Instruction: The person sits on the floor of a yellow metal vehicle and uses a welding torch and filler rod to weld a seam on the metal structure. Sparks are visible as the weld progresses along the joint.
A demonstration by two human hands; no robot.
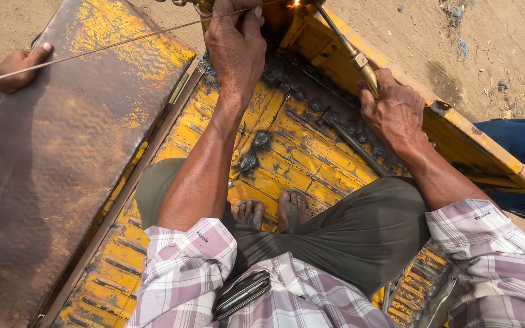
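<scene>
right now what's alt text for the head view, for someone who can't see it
Seen from above, a squatting person's right hand holds a brass torch whose flame burns at the top edge, while the left hand feeds a thin wire toward it over a worn yellow metal panel. Another person's hand rests at the left.

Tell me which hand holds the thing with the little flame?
The person's right hand grips the brass torch with the flame. Their left hand holds a thin wire; a co-worker's hand rests on the panel.
</scene>
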